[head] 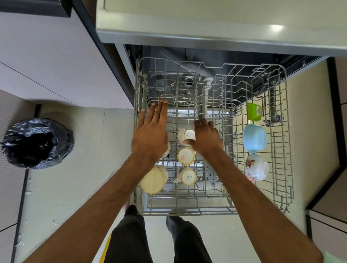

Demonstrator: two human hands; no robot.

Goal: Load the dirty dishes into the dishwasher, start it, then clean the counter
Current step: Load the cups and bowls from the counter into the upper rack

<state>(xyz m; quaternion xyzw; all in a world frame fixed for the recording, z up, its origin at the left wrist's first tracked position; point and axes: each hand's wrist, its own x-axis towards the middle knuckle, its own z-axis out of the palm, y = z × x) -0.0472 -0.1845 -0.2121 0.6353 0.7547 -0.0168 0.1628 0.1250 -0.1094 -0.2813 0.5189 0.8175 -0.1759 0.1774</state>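
The grey wire dishwasher rack (275,178) is pulled out below the counter. My right hand (206,137) grips an upturned white cup (185,135) in the rack's middle row. My left hand (151,130) hovers flat with straight fingers over the rack's left side, holding nothing. Two more upturned cups (186,156) (187,176) stand in a line nearer me. A cream bowl (153,180) leans at the front left. On the right side lie a green container (253,112), a light blue bowl (254,138) and a floral cup (256,167).
The steel counter edge (214,43) overhangs the open dishwasher. A bin lined with a black bag (36,143) stands on the floor at left. Cabinets flank both sides. My legs (161,244) stand just in front of the rack.
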